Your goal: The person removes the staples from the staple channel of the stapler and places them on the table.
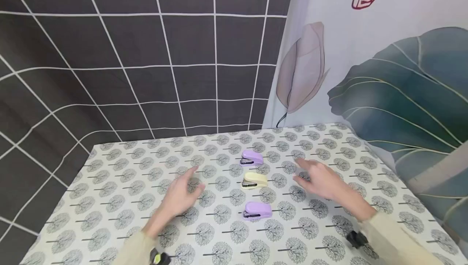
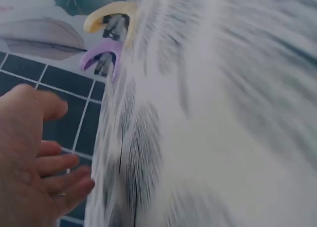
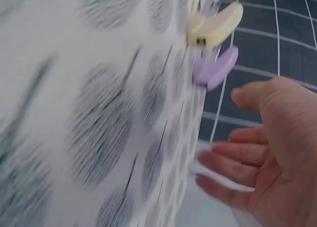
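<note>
With both my left hand [image 1: 181, 194] and right hand [image 1: 319, 179] spread open and empty either side of the three staplers lined up on the table [image 1: 109, 200], I judge the yellow stapler [image 1: 254, 180] between the purple ones nearest, so I close in slowly and pinch its sides squarely.

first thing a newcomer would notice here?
Three small staplers in a column mid-table: a far purple stapler, a yellow stapler and a near purple stapler, on the tree-print tablecloth. The left hand and right hand flank them, fingers spread, holding nothing.
</note>
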{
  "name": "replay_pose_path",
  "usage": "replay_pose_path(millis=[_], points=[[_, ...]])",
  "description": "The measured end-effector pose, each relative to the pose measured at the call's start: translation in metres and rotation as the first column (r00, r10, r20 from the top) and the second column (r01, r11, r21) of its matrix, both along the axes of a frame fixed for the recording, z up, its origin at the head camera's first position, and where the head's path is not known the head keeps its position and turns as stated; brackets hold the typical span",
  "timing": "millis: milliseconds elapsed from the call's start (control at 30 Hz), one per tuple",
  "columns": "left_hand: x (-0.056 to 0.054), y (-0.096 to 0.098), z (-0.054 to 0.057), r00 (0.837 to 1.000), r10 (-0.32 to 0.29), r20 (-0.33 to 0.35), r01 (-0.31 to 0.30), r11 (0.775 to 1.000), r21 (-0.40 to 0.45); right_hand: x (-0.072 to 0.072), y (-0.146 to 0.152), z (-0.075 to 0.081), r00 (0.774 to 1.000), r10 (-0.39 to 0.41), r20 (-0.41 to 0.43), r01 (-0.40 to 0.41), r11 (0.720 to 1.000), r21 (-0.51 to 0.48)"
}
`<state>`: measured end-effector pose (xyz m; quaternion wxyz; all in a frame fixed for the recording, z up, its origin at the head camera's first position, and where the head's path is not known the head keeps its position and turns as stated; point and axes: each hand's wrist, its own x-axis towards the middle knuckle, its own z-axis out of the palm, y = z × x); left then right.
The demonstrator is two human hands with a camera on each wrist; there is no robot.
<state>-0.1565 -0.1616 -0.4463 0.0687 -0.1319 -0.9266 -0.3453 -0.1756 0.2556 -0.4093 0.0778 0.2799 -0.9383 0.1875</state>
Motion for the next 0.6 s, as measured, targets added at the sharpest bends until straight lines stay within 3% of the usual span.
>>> replay_pose_path(millis=[133,267,333,500,600], points=[[-0.036,0.037,-0.007,0.999,-0.029,0.027,0.023,0.979,0.202,-0.023,-0.031,0.002,0.992,0.109,0.069,-0.099,0.987,-0.126],[-0.069,0.071,-0.013,0.993,-0.114,0.029,0.102,0.959,0.264,-0.05,-0.067,0.003,0.99,0.1,0.098,-0.085,0.986,-0.141],[-0.079,0.08,-0.015,0.991,-0.129,0.028,0.116,0.955,0.272,-0.062,-0.087,0.002,0.99,0.096,0.099,-0.085,0.99,-0.111],[-0.091,0.091,-0.021,0.993,-0.102,0.058,0.088,0.973,0.212,-0.078,-0.117,0.001,0.984,0.143,0.11,-0.14,0.989,-0.04],[-0.099,0.103,-0.021,0.988,-0.149,0.039,0.14,0.974,0.177,-0.08,-0.117,0.001,0.986,0.115,0.119,-0.114,0.993,-0.014]])
